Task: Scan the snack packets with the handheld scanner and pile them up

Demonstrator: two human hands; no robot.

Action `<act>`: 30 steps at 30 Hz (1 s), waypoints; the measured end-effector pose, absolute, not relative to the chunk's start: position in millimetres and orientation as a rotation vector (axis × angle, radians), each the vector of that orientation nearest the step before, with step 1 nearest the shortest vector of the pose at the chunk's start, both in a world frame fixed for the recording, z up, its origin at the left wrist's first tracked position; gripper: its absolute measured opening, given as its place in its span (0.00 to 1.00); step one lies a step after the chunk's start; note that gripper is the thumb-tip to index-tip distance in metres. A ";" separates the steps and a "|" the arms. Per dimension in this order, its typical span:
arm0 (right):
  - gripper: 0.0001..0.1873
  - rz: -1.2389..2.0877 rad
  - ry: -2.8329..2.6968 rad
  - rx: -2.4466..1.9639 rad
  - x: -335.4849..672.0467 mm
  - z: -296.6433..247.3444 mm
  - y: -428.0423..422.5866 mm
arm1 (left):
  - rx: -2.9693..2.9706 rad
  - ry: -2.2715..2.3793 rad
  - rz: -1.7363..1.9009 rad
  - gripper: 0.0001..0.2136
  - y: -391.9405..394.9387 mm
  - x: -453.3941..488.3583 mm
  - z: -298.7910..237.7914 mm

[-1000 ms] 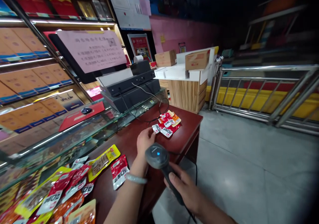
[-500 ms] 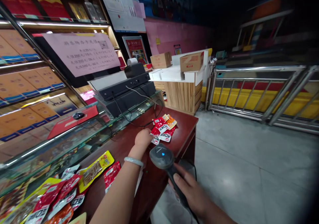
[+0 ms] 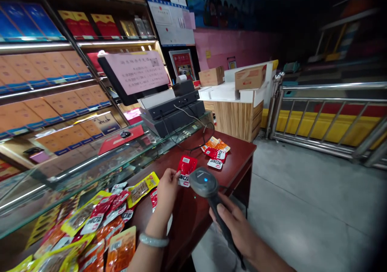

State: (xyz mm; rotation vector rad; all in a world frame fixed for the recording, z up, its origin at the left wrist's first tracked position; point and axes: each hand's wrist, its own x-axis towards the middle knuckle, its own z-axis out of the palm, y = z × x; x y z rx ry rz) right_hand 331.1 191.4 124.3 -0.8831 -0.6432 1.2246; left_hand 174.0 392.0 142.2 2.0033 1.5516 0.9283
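Between the thumb and fingers of my left hand (image 3: 169, 183) is the edge of a red snack packet (image 3: 186, 170), its barcode side facing up. My right hand (image 3: 234, 219) is wrapped round the handle of a dark barcode scanner (image 3: 204, 182). A blue light glows on the scanner's head, which is just right of the held packet. Beyond it, a small pile of red and orange packets (image 3: 216, 153) lies near the table's far end. Another red packet (image 3: 154, 198) is partly hidden behind my left forearm.
A heap of yellow, red and orange snack packets (image 3: 102, 219) covers the near left of the brown table (image 3: 187, 215). Along its left runs a glass counter (image 3: 75, 183) with a cash drawer and printer (image 3: 175, 110), loose cables and a mouse (image 3: 125, 134). Metal railings (image 3: 320, 114) stand right.
My left hand has drawn one red packet from the far pile back toward me and the scanner. The view has turned left, while my right hand keeps hold of the scanner.
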 end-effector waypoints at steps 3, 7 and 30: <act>0.38 1.226 -0.663 -0.864 322.4 124.6 190.6 | 2.073 1.591 0.909 0.10 386.4 160.4 144.3; 0.39 1.235 -0.639 -0.873 315.4 122.5 189.0 | 2.058 1.620 0.917 0.10 381.5 151.0 142.3; 0.41 1.194 -0.591 -0.944 353.4 107.8 178.7 | 2.539 1.671 0.527 0.20 373.0 275.8 155.1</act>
